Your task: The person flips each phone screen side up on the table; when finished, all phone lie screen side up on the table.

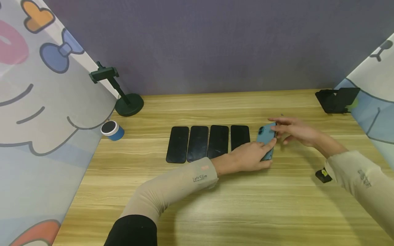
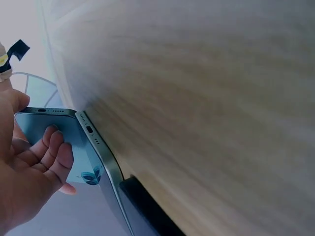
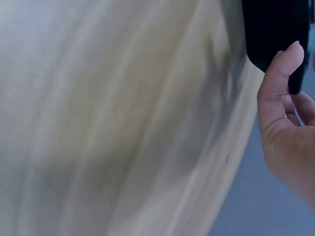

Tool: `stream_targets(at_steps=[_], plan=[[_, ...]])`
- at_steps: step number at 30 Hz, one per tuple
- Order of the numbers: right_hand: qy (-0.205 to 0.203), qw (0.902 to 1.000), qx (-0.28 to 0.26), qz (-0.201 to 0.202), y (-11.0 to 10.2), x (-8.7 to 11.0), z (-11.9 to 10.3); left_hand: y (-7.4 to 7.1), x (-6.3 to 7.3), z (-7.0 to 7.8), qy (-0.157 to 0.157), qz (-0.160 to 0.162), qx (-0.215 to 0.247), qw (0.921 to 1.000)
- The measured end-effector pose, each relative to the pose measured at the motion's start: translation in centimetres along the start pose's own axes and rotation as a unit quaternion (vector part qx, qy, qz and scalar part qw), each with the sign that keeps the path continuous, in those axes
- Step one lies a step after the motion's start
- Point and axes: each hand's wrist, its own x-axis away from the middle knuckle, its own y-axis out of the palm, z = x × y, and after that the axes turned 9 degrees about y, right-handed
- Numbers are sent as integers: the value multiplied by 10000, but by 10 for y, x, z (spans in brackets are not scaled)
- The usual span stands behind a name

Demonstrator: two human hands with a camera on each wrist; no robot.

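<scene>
A blue smartphone (image 1: 265, 135) stands tilted on edge with its camera side facing left. My left hand (image 1: 250, 156) holds it near the bottom, fingers against its back and thumb at the lower edge, as the left wrist view shows. Near the top right edge, my right hand (image 1: 297, 131) grips it, with the thumb over the dark screen side (image 3: 275, 29) in the right wrist view. To the left, several phones with black screens (image 1: 197, 143) lie side by side; the rightmost is partly hidden by my left hand. Its light metal edge (image 2: 96, 140) meets the blue phone in the left wrist view.
On the left, a dark green phone stand (image 1: 129, 104) rises near a blue-and-white round container (image 1: 113, 130). A black folding stand (image 1: 340, 100) is at the back right. A grey panel (image 1: 215, 48) borders the wooden table (image 1: 246, 212) at the back, with cartoon-printed panels at both sides.
</scene>
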Motion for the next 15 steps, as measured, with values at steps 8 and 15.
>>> stream_targets(at_steps=[8, 15], plan=[[-581, 9946, -855, -96, 5, -1, 10, 0, 5, 2, -34, 271, -460, 9986], [-824, 9914, -995, -198, 8, -4, 14, -1, 14, 3, -531, 901, -438, 9936]])
